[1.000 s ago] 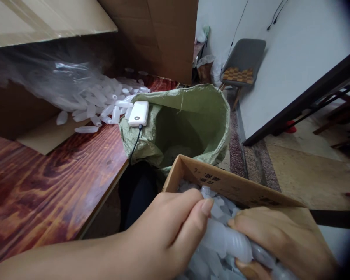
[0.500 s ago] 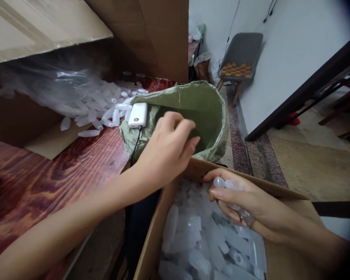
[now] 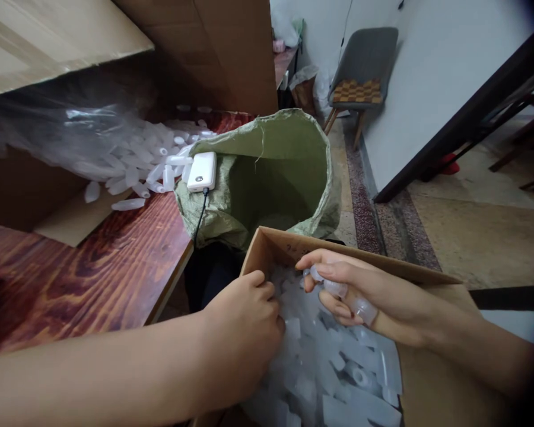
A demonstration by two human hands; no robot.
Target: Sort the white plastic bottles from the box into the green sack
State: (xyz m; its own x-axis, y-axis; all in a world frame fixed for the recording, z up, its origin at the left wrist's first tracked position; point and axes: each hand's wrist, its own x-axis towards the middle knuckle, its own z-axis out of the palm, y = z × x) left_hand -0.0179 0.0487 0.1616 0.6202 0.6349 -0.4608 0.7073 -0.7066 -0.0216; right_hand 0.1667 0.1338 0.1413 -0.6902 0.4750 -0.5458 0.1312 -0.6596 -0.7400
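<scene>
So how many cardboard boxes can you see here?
2. A small open box of clear plastic bottles sits under both hands, the left hand and the right hand. A large box lies on the wooden table behind. Others may be hidden.

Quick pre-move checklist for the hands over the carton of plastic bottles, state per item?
1. Right hand grips clear bottles: ok.
2. Left hand down among the bottles in the cardboard box: ok; whether it has closed on one: cannot tell.
3. Green sack mouth open beyond the box: ok.
4. Sack fill level: cannot tell.
5. White power bank sits on the sack rim, cable hanging: not ok.
</scene>
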